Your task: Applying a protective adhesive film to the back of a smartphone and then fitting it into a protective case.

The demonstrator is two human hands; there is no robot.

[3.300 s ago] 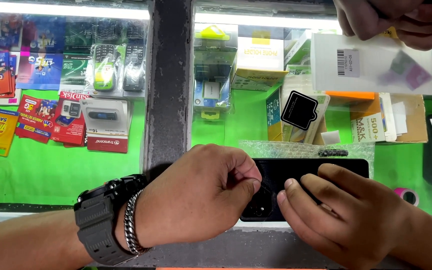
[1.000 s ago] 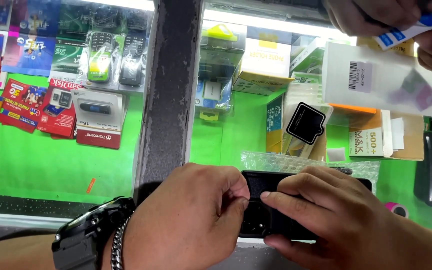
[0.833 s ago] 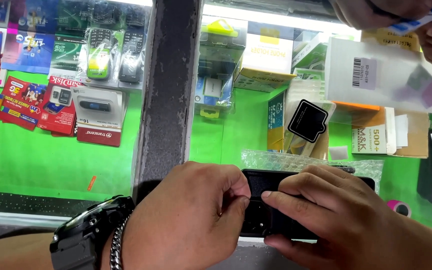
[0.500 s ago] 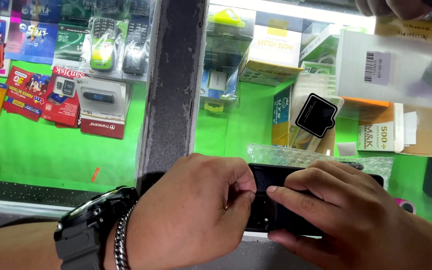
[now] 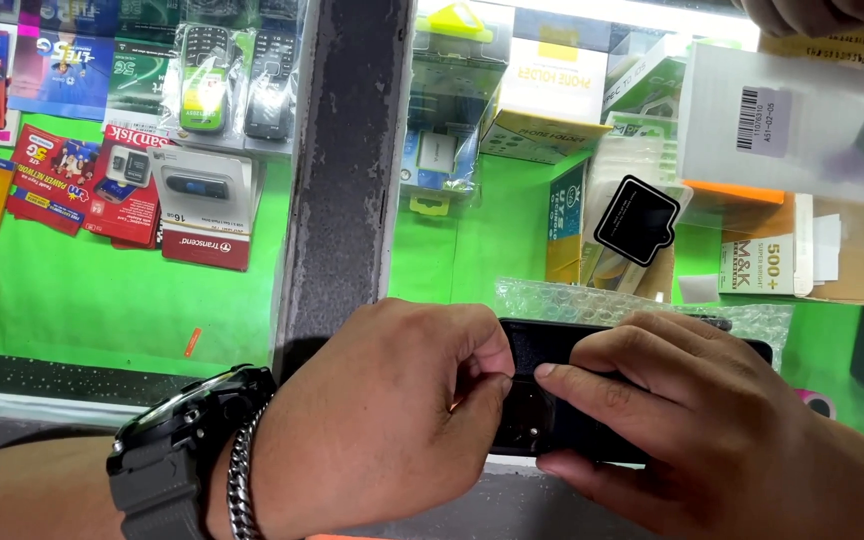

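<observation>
Setting: glass shop counter [image 5: 202, 300] with a bright green display floor beneath it filled the frame; a dark, worn metal frame post [image 5: 342, 170] ran down the middle.

Left hand: the person's left hand [image 5: 382, 420] sat at lower centre, wrist wearing a black digital watch [image 5: 177, 460] and a silver chain bracelet [image 5: 242, 485]. Its thumb and forefinger were pinched together at the left end of the phone, the other fingers curled under; whether something thin lay between the pinched tips could not be told.

Right hand: the person's right hand [image 5: 692, 420] lay at lower right, fingers close together and flat on top of the phone, thumb underneath its near edge, clamping it.

Phone: a flat black rectangular smartphone [image 5: 542, 400] lay lengthwise on the glass at lower centre, between the two hands and touched by both, mostly covered by the right hand.

Behind the phone: a sheet of clear bubble wrap [image 5: 572, 300] lay just beyond it, under the glass or on it, which could not be told.

Upper left of the frame: red memory-card packets [image 5: 102, 190], a white flash-drive card [image 5: 207, 205] and two small keypad phones in clear bags [image 5: 232, 75].

Right of the post: stacked cardboard boxes [image 5: 552, 90] and a small black square pad [image 5: 637, 220].

Upper right: another person's hand [image 5: 822, 12] at the frame edge above a translucent white packet with a barcode label [image 5: 792, 125].
</observation>
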